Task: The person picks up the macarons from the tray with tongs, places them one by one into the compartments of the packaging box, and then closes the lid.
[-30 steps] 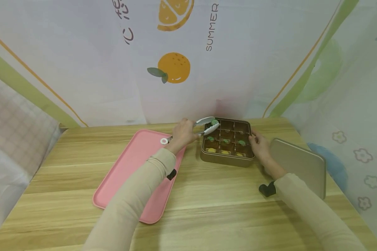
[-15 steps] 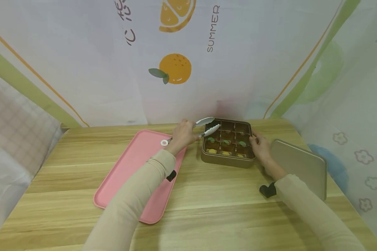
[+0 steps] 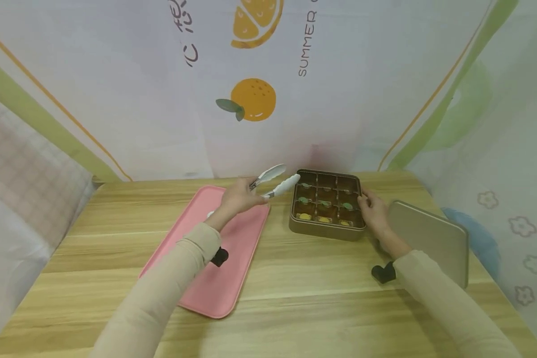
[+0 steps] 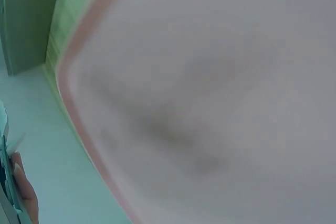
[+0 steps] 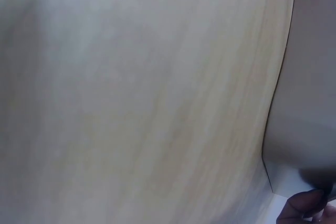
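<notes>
My left hand (image 3: 241, 196) holds a pair of tongs (image 3: 277, 183) above the pink tray's back right part. The white tips of the tongs stand apart, with nothing between them, close to the left edge of a brown tin box (image 3: 326, 229). Dividers split the box into several compartments. Yellow pieces (image 3: 324, 219) lie in the front row and green pieces (image 3: 325, 203) behind them. At the box's right side, my right hand (image 3: 373, 211) grips the wall, thumb at the rim. The right wrist view shows its fingers (image 5: 302, 205) at a box corner.
The pink tray (image 3: 223, 293) lies on the wooden table under my left forearm. A flat metal lid (image 3: 434, 238) lies to the right of the box, partly behind my right forearm. A printed white cloth (image 3: 340, 99) hangs along the table's back edge.
The tongs held a green piece over the back left compartment; it has left the tips. My left hand has drawn the tongs left, off the box. The right hand stays at the box.
</notes>
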Available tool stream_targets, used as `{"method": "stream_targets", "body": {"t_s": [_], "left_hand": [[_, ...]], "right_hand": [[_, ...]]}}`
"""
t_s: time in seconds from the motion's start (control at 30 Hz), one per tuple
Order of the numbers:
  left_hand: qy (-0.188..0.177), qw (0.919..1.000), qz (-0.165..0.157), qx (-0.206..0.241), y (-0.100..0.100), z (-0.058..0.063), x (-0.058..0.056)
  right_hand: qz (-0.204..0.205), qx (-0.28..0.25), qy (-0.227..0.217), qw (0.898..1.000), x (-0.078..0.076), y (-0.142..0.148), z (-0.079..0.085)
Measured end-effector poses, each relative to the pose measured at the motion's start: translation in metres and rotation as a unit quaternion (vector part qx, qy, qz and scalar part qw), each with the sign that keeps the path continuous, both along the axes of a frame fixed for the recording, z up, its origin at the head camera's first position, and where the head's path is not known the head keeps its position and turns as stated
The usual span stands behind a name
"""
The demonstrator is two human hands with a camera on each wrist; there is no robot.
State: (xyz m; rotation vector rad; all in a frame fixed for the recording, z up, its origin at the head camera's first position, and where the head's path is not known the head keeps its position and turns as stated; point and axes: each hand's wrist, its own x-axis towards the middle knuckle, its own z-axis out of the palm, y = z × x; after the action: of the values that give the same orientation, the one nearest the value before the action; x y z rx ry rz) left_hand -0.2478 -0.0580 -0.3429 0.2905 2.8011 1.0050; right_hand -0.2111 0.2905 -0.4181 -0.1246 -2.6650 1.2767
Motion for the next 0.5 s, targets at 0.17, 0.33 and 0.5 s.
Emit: {"method": "stream_targets", "body": {"t_s": [0.17,0.33,0.5], "left_hand": [[-0.007,0.9992,0.026,0.031,-0.04,0.0,0.012],[-0.021,0.9964,0.041,0.072,-0.082,-0.002,0.027],[-0.012,0.9964,0.07,0.047,-0.12,-0.005,0.042]], "right_hand": [[-0.004,-0.007,0.004,1.0,0.0,0.0,0.0],[-0.01,-0.004,0.001,1.0,-0.001,0.0,0.002],[-0.009,-0.001,-0.006,1.0,0.0,-0.001,0.003]]}}
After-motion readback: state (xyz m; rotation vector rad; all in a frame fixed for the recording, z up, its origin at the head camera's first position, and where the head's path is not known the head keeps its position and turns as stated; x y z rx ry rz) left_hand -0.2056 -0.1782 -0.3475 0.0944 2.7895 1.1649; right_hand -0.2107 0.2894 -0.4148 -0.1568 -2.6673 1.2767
